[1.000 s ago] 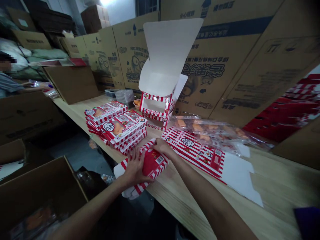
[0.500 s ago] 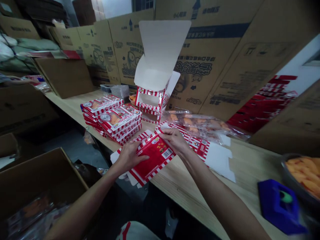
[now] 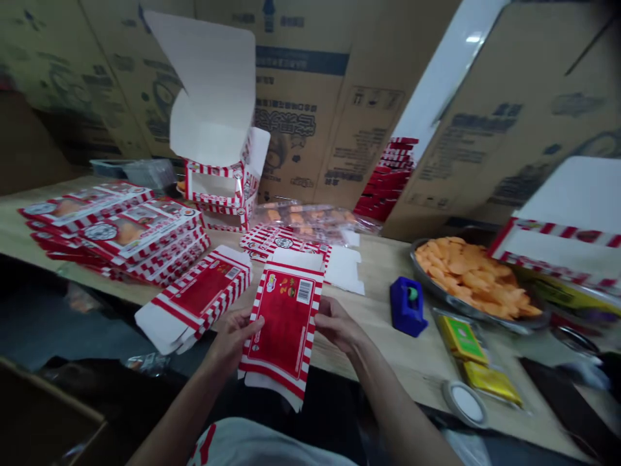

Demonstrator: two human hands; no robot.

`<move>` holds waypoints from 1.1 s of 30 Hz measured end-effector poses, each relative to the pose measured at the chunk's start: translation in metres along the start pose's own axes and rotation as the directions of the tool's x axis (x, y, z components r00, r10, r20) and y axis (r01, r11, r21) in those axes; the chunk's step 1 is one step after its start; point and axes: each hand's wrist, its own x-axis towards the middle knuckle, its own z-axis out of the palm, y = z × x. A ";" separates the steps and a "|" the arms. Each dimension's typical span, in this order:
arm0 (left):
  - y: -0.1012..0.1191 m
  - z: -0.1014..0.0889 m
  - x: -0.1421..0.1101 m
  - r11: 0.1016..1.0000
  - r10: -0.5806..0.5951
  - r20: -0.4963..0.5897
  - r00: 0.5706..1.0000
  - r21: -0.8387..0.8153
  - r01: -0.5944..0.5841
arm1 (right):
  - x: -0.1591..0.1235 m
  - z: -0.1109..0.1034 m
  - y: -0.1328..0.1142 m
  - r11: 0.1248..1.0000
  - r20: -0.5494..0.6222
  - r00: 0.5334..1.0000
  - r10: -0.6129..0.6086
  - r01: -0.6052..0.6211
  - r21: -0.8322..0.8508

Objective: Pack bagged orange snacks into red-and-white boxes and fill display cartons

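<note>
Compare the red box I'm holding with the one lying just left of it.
The held box is between your left hand and right hand; the lying box rests on the table. The held box points nearly straight away from you, while the lying box slants away to the right. Both have red panels, striped borders and barcodes.

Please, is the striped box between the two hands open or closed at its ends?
Open: the striped box, between left hand and right hand, has white flaps untucked at far and near ends.
</note>
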 end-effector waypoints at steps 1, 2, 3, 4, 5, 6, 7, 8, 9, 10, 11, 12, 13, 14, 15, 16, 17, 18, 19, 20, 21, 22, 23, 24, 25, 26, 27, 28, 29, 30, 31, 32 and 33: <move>-0.006 0.005 -0.001 1.000 -0.025 0.020 0.999 -0.015 0.025 | -0.008 -0.003 0.006 0.998 0.013 0.999 0.039 -0.040 0.039; -0.012 0.009 -0.001 0.999 -0.044 0.034 0.998 -0.030 0.045 | -0.015 -0.005 0.011 0.997 -0.021 0.999 0.049 -0.047 0.067; -0.017 0.012 -0.002 0.997 -0.060 0.041 0.997 -0.042 0.062 | -0.020 -0.007 0.016 0.996 -0.077 0.996 0.048 -0.041 0.084; -0.022 0.015 -0.003 0.996 -0.070 0.040 0.997 -0.052 0.072 | -0.025 -0.009 0.020 0.995 -0.146 0.989 0.039 -0.025 0.092; -0.027 0.017 -0.004 0.995 -0.078 0.035 0.996 -0.058 0.080 | -0.029 -0.011 0.026 0.996 -0.225 0.974 0.017 0.003 0.090; -0.032 0.019 -0.005 0.995 -0.085 0.027 0.996 -0.059 0.086 | -0.032 -0.012 0.031 0.996 -0.307 0.952 -0.015 0.039 0.075; -0.036 0.020 -0.006 0.994 -0.090 0.019 0.996 -0.057 0.091 | -0.036 -0.013 0.038 0.996 -0.381 0.923 -0.052 0.076 0.049; -0.041 0.021 -0.008 0.994 -0.094 0.010 0.996 -0.053 0.094 | -0.039 -0.013 0.044 0.995 -0.435 0.896 -0.084 0.102 0.018; -0.046 0.022 -0.010 0.994 -0.096 0.001 0.995 -0.047 0.096 | -0.043 -0.013 0.050 0.994 -0.465 0.879 -0.105 0.113 -0.011; -0.052 0.022 -0.012 0.994 -0.101 -0.009 0.995 -0.042 0.100 | -0.047 -0.014 0.056 0.994 -0.471 0.876 -0.105 0.104 -0.030; -0.057 0.021 -0.016 0.994 -0.108 -0.019 0.994 -0.036 0.108 | -0.051 -0.014 0.061 0.996 -0.457 0.885 -0.087 0.080 -0.036; -0.063 0.019 -0.020 0.993 -0.119 -0.028 0.993 -0.031 0.118 | -0.055 -0.015 0.065 0.998 -0.446 0.893 -0.070 0.061 -0.034; -0.069 0.018 -0.025 0.991 -0.134 -0.031 0.991 -0.026 0.133 | -0.058 -0.017 0.067 0.998 -0.453 0.889 -0.070 0.062 -0.032; -0.075 0.016 -0.030 0.988 -0.153 -0.023 0.988 -0.022 0.153 | -0.061 -0.019 0.069 0.996 -0.486 0.869 -0.090 0.082 -0.037; -0.079 0.013 -0.035 0.984 -0.176 -0.004 0.984 -0.014 0.176 | -0.063 -0.021 0.070 0.992 -0.540 0.832 -0.126 0.115 -0.054; -0.082 0.012 -0.040 0.981 -0.194 0.020 0.981 0.000 0.194 | -0.065 -0.023 0.071 0.987 -0.593 0.789 -0.161 0.142 -0.080; -0.084 0.011 -0.044 0.979 -0.203 0.046 0.978 0.021 0.202 | -0.067 -0.025 0.071 0.983 -0.630 0.754 -0.184 0.151 -0.106; -0.084 0.010 -0.046 0.979 -0.203 0.065 0.977 0.047 0.200 | -0.069 -0.026 0.072 0.982 -0.644 0.742 -0.188 0.140 -0.125; -0.083 0.010 -0.046 0.981 -0.185 0.072 0.980 0.072 0.180 | -0.070 -0.026 0.073 0.985 -0.637 0.751 -0.173 0.117 -0.130; -0.080 0.011 -0.044 0.986 -0.143 0.067 0.987 0.096 0.137 | -0.073 -0.026 0.075 0.988 -0.621 0.770 -0.150 0.092 -0.125; -0.077 0.012 -0.039 0.990 -0.083 0.053 0.995 0.116 0.077 | -0.075 -0.025 0.077 0.991 -0.605 0.787 -0.124 0.071 -0.111; -0.073 0.012 -0.033 0.991 -0.017 0.038 0.999 0.135 0.011 | -0.077 -0.024 0.078 0.994 -0.594 0.798 -0.101 0.056 -0.094; -0.070 0.013 -0.026 0.987 0.042 0.026 0.999 0.153 -0.046 | -0.079 -0.023 0.080 0.996 -0.587 0.806 -0.079 0.041 -0.078; -0.068 0.014 -0.018 0.982 0.082 0.018 0.996 0.171 -0.084 | -0.081 -0.023 0.081 0.997 -0.582 0.811 -0.059 0.024 -0.067; -0.067 0.014 -0.011 0.978 0.096 0.012 0.995 0.186 -0.097 | -0.082 -0.022 0.082 0.998 -0.578 0.815 -0.041 0.007 -0.062; -0.066 0.014 -0.004 0.977 0.086 0.006 0.996 0.195 -0.085 | -0.083 -0.022 0.082 0.998 -0.576 0.817 -0.027 -0.009 -0.059; -0.067 0.014 0.001 0.979 0.067 0.001 0.998 0.193 -0.066 | -0.083 -0.023 0.082 0.998 -0.576 0.818 -0.016 -0.021 -0.056; -0.068 0.014 0.004 0.982 0.053 0.000 0.999 0.183 -0.052 | -0.083 -0.024 0.082 0.998 -0.579 0.816 -0.008 -0.029 -0.054; -0.069 0.015 0.006 0.985 0.046 0.004 0.999 0.167 -0.046 | -0.083 -0.025 0.082 0.998 -0.582 0.813 -0.004 -0.033 -0.054; -0.071 0.016 0.007 0.988 0.045 0.014 0.999 0.150 -0.046 | -0.083 -0.026 0.082 0.998 -0.586 0.811 -0.005 -0.035 -0.057; -0.072 0.017 0.006 0.989 0.049 0.026 0.998 0.138 -0.052 | -0.083 -0.028 0.083 0.997 -0.590 0.807 -0.012 -0.035 -0.069; -0.074 0.017 0.005 0.990 0.052 0.034 0.998 0.133 -0.056 | -0.083 -0.030 0.084 0.995 -0.596 0.802 -0.028 -0.033 -0.091; -0.075 0.017 0.004 0.990 0.052 0.035 0.998 0.133 -0.056 | -0.083 -0.031 0.086 0.992 -0.602 0.797 -0.052 -0.027 -0.121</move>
